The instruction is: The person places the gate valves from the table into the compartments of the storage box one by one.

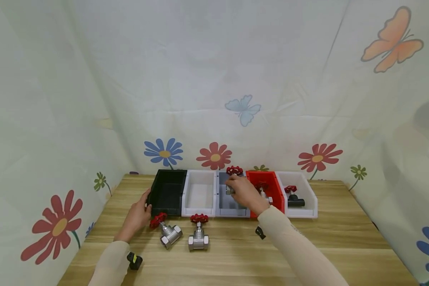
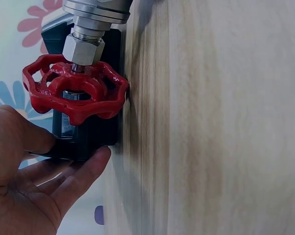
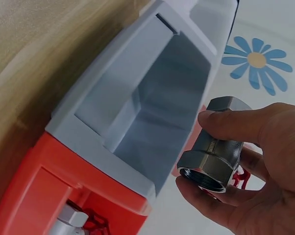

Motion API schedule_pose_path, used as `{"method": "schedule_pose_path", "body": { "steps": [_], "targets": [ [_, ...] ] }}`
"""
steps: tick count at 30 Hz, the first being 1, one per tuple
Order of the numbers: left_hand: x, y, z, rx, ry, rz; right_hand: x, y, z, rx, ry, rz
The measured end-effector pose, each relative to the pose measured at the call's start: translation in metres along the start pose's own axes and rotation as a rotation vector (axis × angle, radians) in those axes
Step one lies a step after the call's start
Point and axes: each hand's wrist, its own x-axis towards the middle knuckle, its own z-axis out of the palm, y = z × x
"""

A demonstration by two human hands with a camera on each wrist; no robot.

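My left hand [image 1: 137, 214] grips the left wall of the black bin [image 1: 167, 198], thumb at the rim and fingers along the outside in the left wrist view. My right hand [image 1: 246, 191] holds a metal gate valve [image 3: 213, 152] by its body above the grey bin [image 1: 233, 212]. Its red handwheel [image 1: 234, 171] points toward the back wall; in the right wrist view the hand largely hides it. Two more gate valves lie on the table before the bins: a tilted one [image 1: 171, 236] near my left hand, and another [image 1: 198, 240] to its right.
The bins stand in a row at the back. A white bin [image 1: 200, 194] sits between black and grey. The red bin [image 1: 279, 194] holds a gate valve; the right-hand white bin [image 1: 310, 194] holds a dark valve [image 1: 295, 200] with a red handwheel. A flower-printed curtain [image 1: 214, 79] hangs behind.
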Motion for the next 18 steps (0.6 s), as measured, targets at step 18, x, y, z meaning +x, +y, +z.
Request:
{"method": "schedule_pose_path", "body": {
  "steps": [18],
  "targets": [
    [0.004,-0.001,-0.002,-0.004,-0.016,-0.006,0.013,-0.001,0.025,0.007,-0.034,0.081]
  ]
}}
